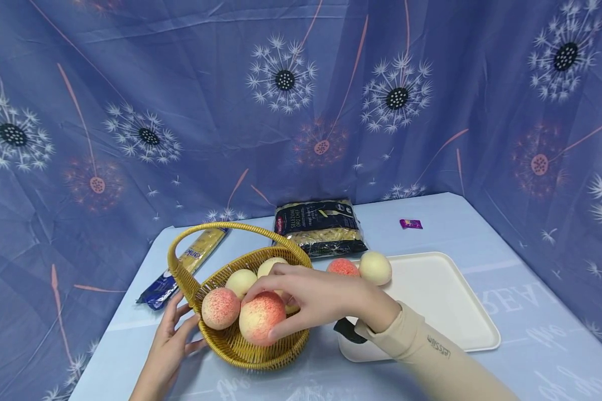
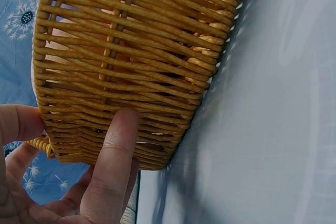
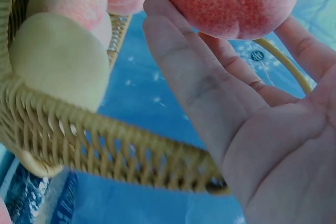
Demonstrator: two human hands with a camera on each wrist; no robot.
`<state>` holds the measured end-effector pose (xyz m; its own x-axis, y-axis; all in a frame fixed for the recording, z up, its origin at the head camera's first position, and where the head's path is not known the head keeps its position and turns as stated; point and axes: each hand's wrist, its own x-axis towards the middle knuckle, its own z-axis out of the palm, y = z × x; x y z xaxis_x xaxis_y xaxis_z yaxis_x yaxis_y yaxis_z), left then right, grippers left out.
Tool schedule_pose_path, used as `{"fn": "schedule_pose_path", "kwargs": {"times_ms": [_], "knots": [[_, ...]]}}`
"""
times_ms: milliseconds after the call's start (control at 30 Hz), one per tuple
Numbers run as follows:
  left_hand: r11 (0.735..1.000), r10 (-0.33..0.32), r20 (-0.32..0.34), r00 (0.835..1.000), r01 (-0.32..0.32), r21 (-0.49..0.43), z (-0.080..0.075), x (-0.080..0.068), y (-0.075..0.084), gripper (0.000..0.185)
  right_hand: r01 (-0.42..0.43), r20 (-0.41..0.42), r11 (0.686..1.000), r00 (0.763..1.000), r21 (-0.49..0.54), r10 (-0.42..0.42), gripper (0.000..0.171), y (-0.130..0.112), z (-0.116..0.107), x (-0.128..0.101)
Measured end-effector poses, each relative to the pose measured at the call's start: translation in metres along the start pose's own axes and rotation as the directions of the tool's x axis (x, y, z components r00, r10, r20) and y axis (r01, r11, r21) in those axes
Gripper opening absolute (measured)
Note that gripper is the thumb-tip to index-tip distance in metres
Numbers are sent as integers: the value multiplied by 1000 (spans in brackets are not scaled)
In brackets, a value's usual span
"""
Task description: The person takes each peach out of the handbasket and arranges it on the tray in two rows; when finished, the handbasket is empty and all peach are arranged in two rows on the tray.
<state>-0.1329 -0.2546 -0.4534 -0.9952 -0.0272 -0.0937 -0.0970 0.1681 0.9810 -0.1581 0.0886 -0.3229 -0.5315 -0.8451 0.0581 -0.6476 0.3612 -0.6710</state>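
A yellow woven basket (image 1: pixel 261 362) with a tall arched handle stands on the table and holds several peaches, pale (image 1: pixel 241 282) and pink-speckled (image 1: pixel 221 308). My right hand (image 1: pixel 311 295) grips a pink-and-cream peach (image 1: pixel 262 320) between thumb and fingers, over the front of the basket. In the right wrist view, that peach (image 3: pixel 231 1) appears in the fingers beyond the rim. My left hand (image 1: pixel 173 340) touches the basket's left side near the handle base. Its fairly straight fingers (image 2: pixel 113 156) rest against the woven wall (image 2: pixel 131 72) in the left wrist view.
Right of the basket lies a white tray (image 1: pixel 431 301); a red peach (image 1: pixel 343 267) and a pale peach (image 1: pixel 375 268) sit by its back left corner. A dark pasta bag (image 1: pixel 321 228), a yellow-and-blue pasta pack (image 1: pixel 195 253) and a small purple packet (image 1: pixel 411 224) lie behind.
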Motion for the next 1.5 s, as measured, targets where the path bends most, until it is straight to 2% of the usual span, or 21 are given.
{"fn": "schedule_pose_path", "kwargs": {"times_ms": [267,500,633,733,967,1300,1500], "knots": [[1000,0,1,1000,0,0,0,0,1,66,-28,-37,991,999,130,33,59,-5,-11,-22],[1000,-7,-3,1000,7,3,0,0,1,67,-2,-15,997,1000,83,4,54,-5,-10,-32],[1000,-2,1,1000,2,-4,0,0,1,68,-14,-19,989,1000,146,17,55,-4,-12,-38],[1000,0,5,1000,0,-10,0,-1,1,68,-10,-37,982,999,187,17,57,-3,-14,-43],[1000,3,9,1000,-2,-17,0,-1,0,68,-38,-117,985,991,171,59,57,-1,-22,-61],[999,12,16,1000,-12,-29,0,-1,0,68,-47,-254,985,963,166,89,56,15,-39,-97],[999,12,12,1000,-11,-33,0,-1,0,69,-115,-345,974,922,194,177,59,30,-48,-121]]}}
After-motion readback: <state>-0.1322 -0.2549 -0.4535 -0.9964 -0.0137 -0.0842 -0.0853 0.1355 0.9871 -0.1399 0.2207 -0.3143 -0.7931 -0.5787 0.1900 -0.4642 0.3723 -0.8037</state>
